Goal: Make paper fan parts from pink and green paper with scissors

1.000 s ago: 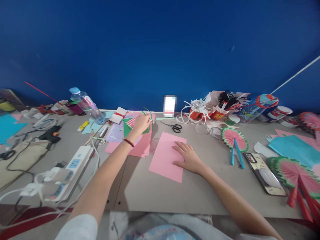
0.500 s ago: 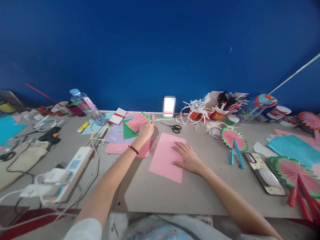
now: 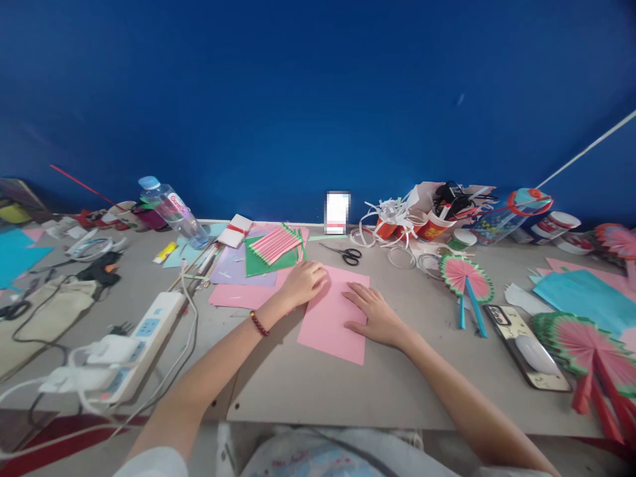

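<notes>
A pink sheet of paper [image 3: 332, 331] lies slightly turned on the desk in front of me. My right hand [image 3: 375, 315] rests flat on its right side with fingers spread. Over the sheet's upper left edge is my left hand [image 3: 304, 285], its fingers curled inward; their tips are hidden, so I cannot see whether anything is in them. Just beyond it, a pleated pink paper with green edges [image 3: 275, 245] lies on a green sheet [image 3: 256, 266], on top of lilac and pink papers [image 3: 233, 296]. Black-handled scissors [image 3: 350, 256] lie behind the pink sheet.
A power strip [image 3: 149, 331] with cables and a tilted bottle [image 3: 173, 209] stand left. Cups of paper strips [image 3: 390, 225] and tools line the back. Rightward are a small paper fan [image 3: 467, 277], a phone [image 3: 507, 338] with a mouse [image 3: 535, 353], and a larger fan [image 3: 591, 344].
My left hand has let go of the pleated paper and come down toward me to the pink sheet's upper left edge. My right hand has stayed flat on the sheet.
</notes>
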Tool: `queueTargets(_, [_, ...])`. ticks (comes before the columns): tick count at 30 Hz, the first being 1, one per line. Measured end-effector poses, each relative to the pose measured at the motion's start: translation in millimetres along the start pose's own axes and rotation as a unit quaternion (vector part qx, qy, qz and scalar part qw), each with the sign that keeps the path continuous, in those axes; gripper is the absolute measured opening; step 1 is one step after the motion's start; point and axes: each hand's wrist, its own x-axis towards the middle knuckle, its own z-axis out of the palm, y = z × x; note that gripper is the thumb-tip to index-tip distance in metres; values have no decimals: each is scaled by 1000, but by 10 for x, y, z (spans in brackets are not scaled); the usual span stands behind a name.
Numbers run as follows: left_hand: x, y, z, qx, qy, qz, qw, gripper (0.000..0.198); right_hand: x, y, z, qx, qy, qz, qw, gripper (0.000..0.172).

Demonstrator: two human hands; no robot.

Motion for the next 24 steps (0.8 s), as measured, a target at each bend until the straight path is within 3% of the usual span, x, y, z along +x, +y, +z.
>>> queueTargets(3, [-170,87,23,-69,-24,56,996,31,-12,9,-31,25,0,-3,1000,67])
queueTargets(7, [-334,144,37,-80,-39,41,995,44,21,38,-84,58,40,-14,997,52])
queueTargets(11, [-415,220,30,-49,-39,37,997,44,214,211,-210,47,96,-5,994,35])
queueTargets(18, [-543,372,37,-15,-47,37,998,49,823,801,-487,-6,162,97,982,37])
queueTargets(24, [-595,450,54,-38,-16,27,999,45,980,763,-494,-26,161,159,974,32])
